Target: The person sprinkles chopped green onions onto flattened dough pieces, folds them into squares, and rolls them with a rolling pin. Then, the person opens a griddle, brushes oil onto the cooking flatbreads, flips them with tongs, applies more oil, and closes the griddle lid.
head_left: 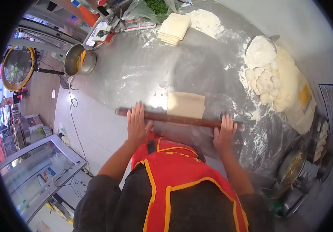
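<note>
A long dark rolling pin (186,119) lies crosswise at the near side of the floured metal worktop. My left hand (137,124) rests flat over its left part, open, with the fingers stretched out across the wood. Near the right end, my right hand (225,132) is also open on the pin, its fingers extended and slightly blurred. Between the hands is a flat, squarish sheet of dough (186,104); its near edge meets the pin, which hides what lies beneath it.
A stack of folded dough sheets (174,29) sits at the back beside a flour pile (205,23). Dough pieces (263,83) and a large dough mass (290,81) lie at right. A metal pot (80,60) stands back left; a bowl (292,166) is at lower right.
</note>
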{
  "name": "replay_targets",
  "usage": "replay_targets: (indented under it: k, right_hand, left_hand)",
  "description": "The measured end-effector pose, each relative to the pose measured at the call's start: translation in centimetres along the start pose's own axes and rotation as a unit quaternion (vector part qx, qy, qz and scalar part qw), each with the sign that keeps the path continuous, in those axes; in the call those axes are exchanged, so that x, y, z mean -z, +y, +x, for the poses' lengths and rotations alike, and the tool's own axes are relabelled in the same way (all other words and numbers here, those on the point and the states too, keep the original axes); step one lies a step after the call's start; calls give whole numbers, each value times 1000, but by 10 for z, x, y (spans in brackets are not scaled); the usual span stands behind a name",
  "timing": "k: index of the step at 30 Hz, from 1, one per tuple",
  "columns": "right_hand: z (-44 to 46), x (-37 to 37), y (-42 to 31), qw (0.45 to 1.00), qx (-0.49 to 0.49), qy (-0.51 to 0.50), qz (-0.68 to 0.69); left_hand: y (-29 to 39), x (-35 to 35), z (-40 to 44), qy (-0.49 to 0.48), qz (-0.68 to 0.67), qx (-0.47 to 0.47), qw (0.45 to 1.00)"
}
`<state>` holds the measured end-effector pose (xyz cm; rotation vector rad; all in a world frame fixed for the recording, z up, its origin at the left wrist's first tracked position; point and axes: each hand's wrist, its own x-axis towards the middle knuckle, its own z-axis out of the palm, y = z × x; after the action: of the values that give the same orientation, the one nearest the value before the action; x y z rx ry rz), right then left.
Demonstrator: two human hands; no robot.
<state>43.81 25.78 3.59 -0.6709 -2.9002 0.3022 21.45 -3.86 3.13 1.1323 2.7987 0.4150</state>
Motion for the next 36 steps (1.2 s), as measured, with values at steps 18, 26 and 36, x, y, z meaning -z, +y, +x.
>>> replay_targets:
  k: [18,26,36]
  right_hand:
    - [86,-7,-1,999,-12,28,-23]
    - [158,-35,-55,960,8,-136,244]
    - [200,-79,-107,946,50,-214,236]
  left_hand:
    - [-22,4,124,2,43,-53,998]
    - [-21,19,63,-25,-49,-167,984]
    - [-1,58,14,-70,-23,-127,989]
